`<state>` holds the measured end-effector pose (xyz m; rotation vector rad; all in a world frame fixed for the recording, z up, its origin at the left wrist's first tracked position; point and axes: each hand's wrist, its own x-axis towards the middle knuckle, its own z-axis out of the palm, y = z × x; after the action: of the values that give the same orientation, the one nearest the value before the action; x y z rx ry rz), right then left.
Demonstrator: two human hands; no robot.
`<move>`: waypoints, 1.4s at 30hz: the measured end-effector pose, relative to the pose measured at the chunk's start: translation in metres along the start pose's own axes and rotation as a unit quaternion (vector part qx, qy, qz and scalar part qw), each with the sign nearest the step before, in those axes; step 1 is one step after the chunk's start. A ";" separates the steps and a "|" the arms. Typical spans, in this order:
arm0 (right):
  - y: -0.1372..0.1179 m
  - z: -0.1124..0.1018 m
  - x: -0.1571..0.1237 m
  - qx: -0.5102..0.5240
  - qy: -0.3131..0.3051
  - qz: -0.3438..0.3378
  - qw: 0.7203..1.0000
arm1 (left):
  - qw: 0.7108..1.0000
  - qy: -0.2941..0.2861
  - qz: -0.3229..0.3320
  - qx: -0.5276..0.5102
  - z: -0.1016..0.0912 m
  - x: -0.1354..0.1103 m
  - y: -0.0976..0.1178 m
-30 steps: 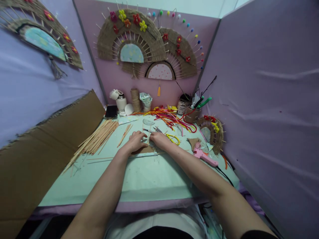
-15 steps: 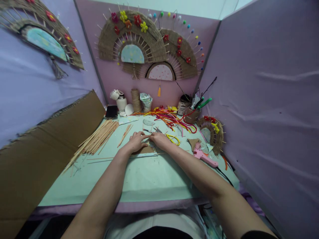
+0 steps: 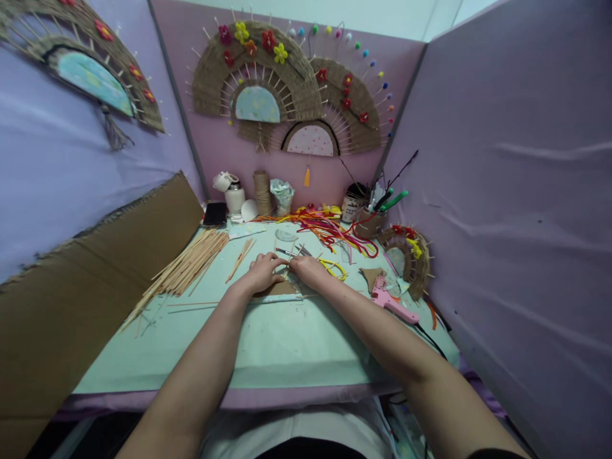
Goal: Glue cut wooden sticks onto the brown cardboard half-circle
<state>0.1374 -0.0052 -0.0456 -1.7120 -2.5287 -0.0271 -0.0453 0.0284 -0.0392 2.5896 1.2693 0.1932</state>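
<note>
My left hand (image 3: 259,273) and my right hand (image 3: 310,270) meet over a small brown cardboard piece (image 3: 278,289) lying on the pale green table (image 3: 268,344). Both have curled fingers pinching thin wooden sticks (image 3: 289,264) that stand out from the cardboard between them. The fingertips nearly touch each other. A long thin stick (image 3: 201,304) lies flat on the table just in front of the cardboard.
A pile of wooden sticks (image 3: 186,268) lies to the left, a large cardboard sheet (image 3: 95,268) leans at the far left. A pink glue gun (image 3: 388,301), a small woven fan (image 3: 406,255), coloured pipe cleaners (image 3: 329,231), a pen pot (image 3: 369,220) and twine spool (image 3: 261,191) sit right and behind.
Both hands stay on the cardboard piece, with only slight finger shifts. The camera has tilted a little.
</note>
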 end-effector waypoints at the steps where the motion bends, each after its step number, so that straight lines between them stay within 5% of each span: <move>1: 0.000 0.000 0.000 0.001 0.000 0.001 1.000 | 1.000 -0.001 0.001 0.000 0.000 0.000 0.000; 42: 0.002 0.006 0.002 -0.001 0.012 0.010 1.000 | 0.999 -0.010 -0.002 0.049 -0.003 -0.002 0.003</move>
<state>0.1384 -0.0019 -0.0515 -1.7265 -2.4953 -0.0504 -0.0452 0.0257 -0.0352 2.6640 1.3073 0.1078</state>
